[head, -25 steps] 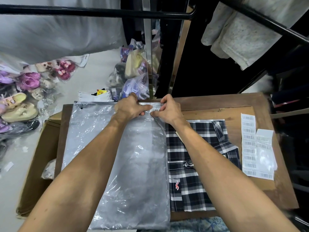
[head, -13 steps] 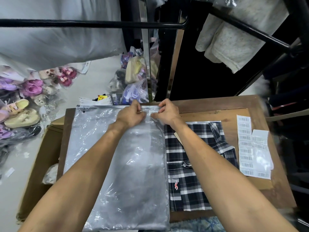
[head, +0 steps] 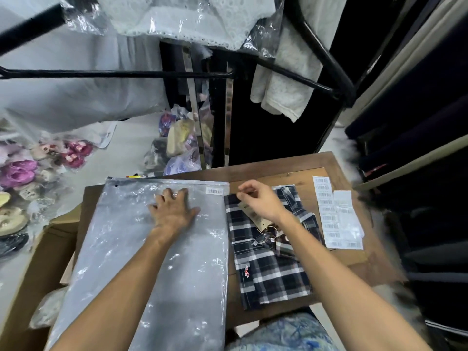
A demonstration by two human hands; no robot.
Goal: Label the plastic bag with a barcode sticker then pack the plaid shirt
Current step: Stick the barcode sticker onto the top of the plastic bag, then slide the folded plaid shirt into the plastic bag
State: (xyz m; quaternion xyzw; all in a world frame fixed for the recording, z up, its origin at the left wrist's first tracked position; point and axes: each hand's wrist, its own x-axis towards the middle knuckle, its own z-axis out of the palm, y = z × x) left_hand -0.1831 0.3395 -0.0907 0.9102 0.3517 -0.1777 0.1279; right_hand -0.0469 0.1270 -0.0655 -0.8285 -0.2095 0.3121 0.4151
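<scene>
A large clear plastic bag [head: 121, 249] lies flat on the left half of the wooden table [head: 283, 163]. A barcode sticker [head: 214, 191] is stuck at the bag's top right corner. My left hand [head: 172, 211] rests flat on the upper part of the bag, fingers spread. A folded dark plaid shirt [head: 268, 269] with a paper tag lies to the right of the bag. My right hand [head: 258, 201] hovers over the shirt's collar end, fingers loosely curled and holding nothing that I can see.
A sheet of barcode labels [head: 334, 219] lies at the table's right side. A cardboard box [head: 33, 279] stands left of the table. Bagged shoes [head: 20, 173] cover the floor at left. A black clothes rail [head: 116, 73] with hanging garments crosses above.
Both hands have left the bag's top edge, where they pressed the sticker. The left hand moved down flat onto the bag; the right hand moved right, above the shirt. The view tilted up.
</scene>
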